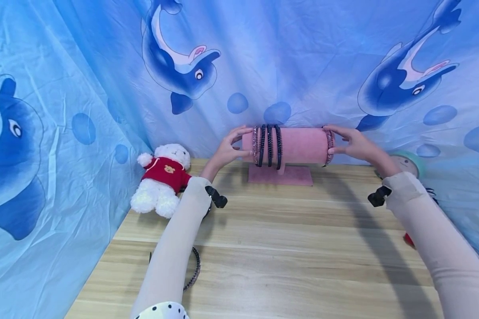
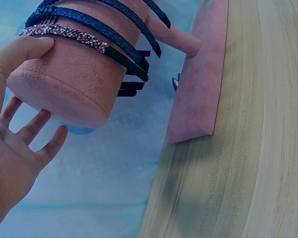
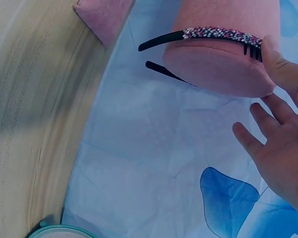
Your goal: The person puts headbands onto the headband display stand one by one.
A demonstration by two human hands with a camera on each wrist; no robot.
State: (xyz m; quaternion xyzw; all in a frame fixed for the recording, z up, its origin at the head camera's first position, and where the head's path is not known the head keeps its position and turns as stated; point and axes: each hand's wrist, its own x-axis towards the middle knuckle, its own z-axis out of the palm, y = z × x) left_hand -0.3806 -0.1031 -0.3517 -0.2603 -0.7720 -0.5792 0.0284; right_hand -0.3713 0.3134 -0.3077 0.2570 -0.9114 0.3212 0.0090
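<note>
A pink velvet headband stand [image 1: 303, 145] holds several headbands around its horizontal roll. My left hand [image 1: 228, 148] spans the roll's left end, holding the beaded headband [image 2: 64, 34] there; its thumb lies at the band's outer edge, its lower fingers spread free. Beside that band hang several dark headbands [image 1: 269, 145]. Across the right end, my right hand [image 1: 353, 144] holds another beaded headband [image 3: 221, 33] between thumb and index finger. That band's black ends [image 3: 161, 40] stick out past the roll, and the other fingers are loosely spread.
A white plush bear [image 1: 161, 179] in a red top sits at the back left. More headbands lie on the wooden table [image 1: 271, 248], one dark headband [image 1: 196, 266] beside the left forearm. Behind the right wrist is a green-rimmed round thing [image 1: 407, 164]. A blue dolphin curtain [image 1: 287, 57] hangs behind the stand.
</note>
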